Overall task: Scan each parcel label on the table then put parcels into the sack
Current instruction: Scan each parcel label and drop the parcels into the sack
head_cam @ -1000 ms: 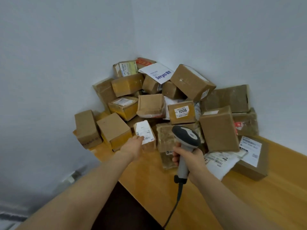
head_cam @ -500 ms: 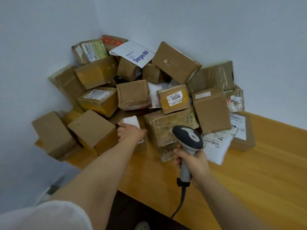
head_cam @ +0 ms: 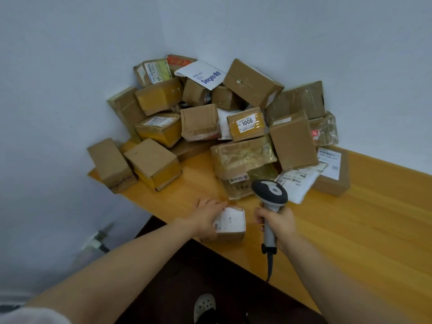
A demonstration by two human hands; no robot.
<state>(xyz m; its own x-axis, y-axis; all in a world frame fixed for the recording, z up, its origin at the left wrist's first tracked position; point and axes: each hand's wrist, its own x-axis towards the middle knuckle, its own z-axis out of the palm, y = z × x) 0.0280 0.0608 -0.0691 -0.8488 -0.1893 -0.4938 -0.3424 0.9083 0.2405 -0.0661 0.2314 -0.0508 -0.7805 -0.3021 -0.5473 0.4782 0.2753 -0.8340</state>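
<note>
My left hand (head_cam: 205, 218) grips a small brown parcel (head_cam: 230, 224) with a white label on top, near the table's front edge. Just to its right, my right hand (head_cam: 275, 222) holds the grey barcode scanner (head_cam: 270, 195) upright by its handle, head pointing away toward the pile. A heap of several cardboard parcels (head_cam: 243, 157) fills the corner of the wooden table (head_cam: 350, 230), one marked "1006" (head_cam: 246, 123). No sack is in view.
White walls meet behind the pile. A white poly mailer (head_cam: 297, 183) and a flat labelled box (head_cam: 332, 169) lie at the heap's right. The scanner cable (head_cam: 270, 265) hangs over the table's front edge. A shoe (head_cam: 204, 306) shows on the dark floor below.
My left hand took hold of the small labelled parcel at the pile and pulled it back to the table's front edge. The scanner hand stayed beside it.
</note>
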